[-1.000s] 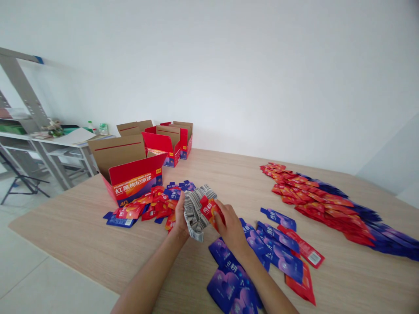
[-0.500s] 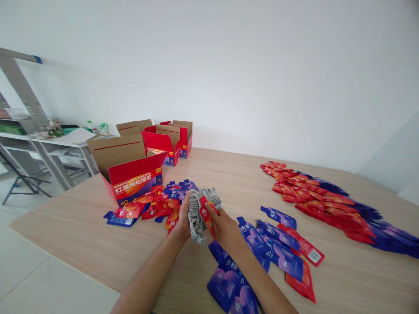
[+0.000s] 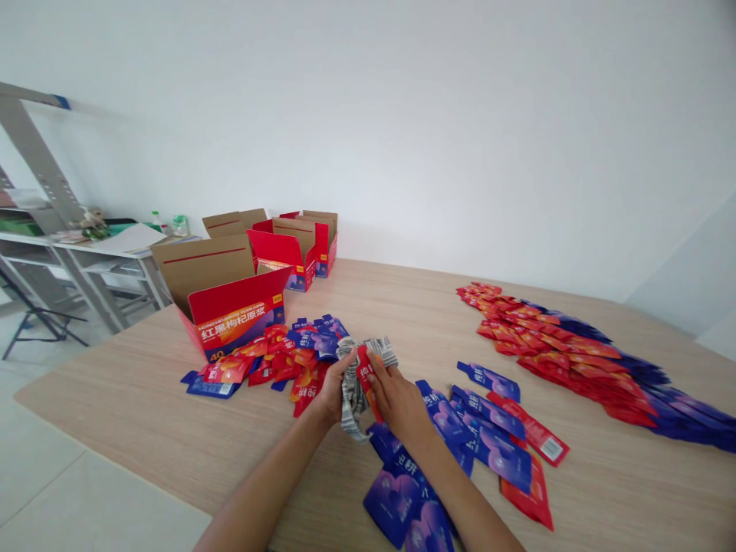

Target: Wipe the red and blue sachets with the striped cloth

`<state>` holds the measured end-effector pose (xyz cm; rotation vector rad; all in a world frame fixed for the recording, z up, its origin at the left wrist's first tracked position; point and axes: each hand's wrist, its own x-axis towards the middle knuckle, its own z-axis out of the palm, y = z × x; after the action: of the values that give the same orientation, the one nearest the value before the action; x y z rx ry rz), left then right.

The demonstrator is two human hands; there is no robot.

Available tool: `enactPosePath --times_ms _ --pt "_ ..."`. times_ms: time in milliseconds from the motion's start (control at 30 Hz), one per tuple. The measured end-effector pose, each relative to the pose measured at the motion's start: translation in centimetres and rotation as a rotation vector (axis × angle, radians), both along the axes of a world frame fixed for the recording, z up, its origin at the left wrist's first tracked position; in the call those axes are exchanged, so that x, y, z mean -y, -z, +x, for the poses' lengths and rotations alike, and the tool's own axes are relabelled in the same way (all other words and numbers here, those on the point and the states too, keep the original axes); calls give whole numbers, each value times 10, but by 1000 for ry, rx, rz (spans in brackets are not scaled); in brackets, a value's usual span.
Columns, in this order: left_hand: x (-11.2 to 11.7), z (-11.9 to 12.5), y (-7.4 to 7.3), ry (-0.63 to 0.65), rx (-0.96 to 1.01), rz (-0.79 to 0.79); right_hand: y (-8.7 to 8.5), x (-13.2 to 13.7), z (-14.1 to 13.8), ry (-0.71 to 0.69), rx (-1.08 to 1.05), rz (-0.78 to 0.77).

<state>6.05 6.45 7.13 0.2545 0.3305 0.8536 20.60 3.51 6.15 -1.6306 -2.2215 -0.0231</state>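
My left hand (image 3: pixel 332 389) is closed around a crumpled grey-and-white striped cloth (image 3: pixel 353 410). Pressed against that cloth is a red pouch (image 3: pixel 364 370) with white lettering, and my right hand (image 3: pixel 399 396) grips it with the fingers across its front. Both hands meet over the table, just above its surface. Under and beside my right forearm lie loose blue pouches (image 3: pixel 396 498), with a few red ones (image 3: pixel 532 491) among them. Left of my left hand, a mixed heap of red and blue pouches (image 3: pixel 281 356) lies against an open carton.
The nearest open red carton (image 3: pixel 235 318) stands at the left, with other open cartons (image 3: pixel 296 253) behind it. Long overlapping rows of red pouches (image 3: pixel 557 349) and blue pouches (image 3: pixel 690 410) stretch along the right. A white wall (image 3: pixel 437 138) rises behind the wooden table (image 3: pixel 143 399).
Both hands, with the striped cloth and red pouch between them, have moved slightly to the right and down. My right fingers now lie flatter over the pouch.
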Motion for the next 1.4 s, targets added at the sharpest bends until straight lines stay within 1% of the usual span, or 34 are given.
enactPosePath --times_ms 133,200,300,433,533,633,733,800,900,967,1000,1067,1133,1200,1267,1333,1400 --pt "-2 -2 -1 6 -28 -55 -1 0 1 -14 61 -23" --pt "-4 -5 0 -25 -35 -40 -2 1 0 -26 90 -52" --pt "-8 -12 -1 -105 -34 12 -5 3 -2 -78 96 -105" --pt "-11 -19 -8 -201 -31 56 -8 4 -3 -108 103 -164" --pt "-10 -20 -14 -213 -47 58 -11 4 -2 -95 125 -173" --pt "-9 -19 -17 -237 -76 39 -13 3 1 -67 114 -150" --pt "-8 -17 -16 -268 -70 41 -9 0 4 4 51 -91" --pt "-6 -12 -13 -267 -49 60 -4 -3 6 60 -35 -17" --pt "0 -2 -8 -233 -31 42 3 -6 11 159 -175 151" --pt "5 7 -5 -192 -31 -15 5 -7 14 197 -204 274" --pt "8 11 -4 -174 -32 -44 5 -7 14 191 -199 330" --pt "13 15 -3 -161 -30 -85 5 -6 12 143 -185 421" --pt "14 16 -4 -187 -23 -98 6 -3 7 69 -206 476" --pt "12 14 -5 -229 -13 -106 9 0 -1 -22 -240 476" --pt "8 11 -5 -253 1 -126 13 2 -8 -123 -227 451" --pt "5 8 -4 -254 15 -145 18 4 -12 -200 -181 444" --pt "2 6 -4 -242 18 -149 21 5 -12 -247 -153 450"
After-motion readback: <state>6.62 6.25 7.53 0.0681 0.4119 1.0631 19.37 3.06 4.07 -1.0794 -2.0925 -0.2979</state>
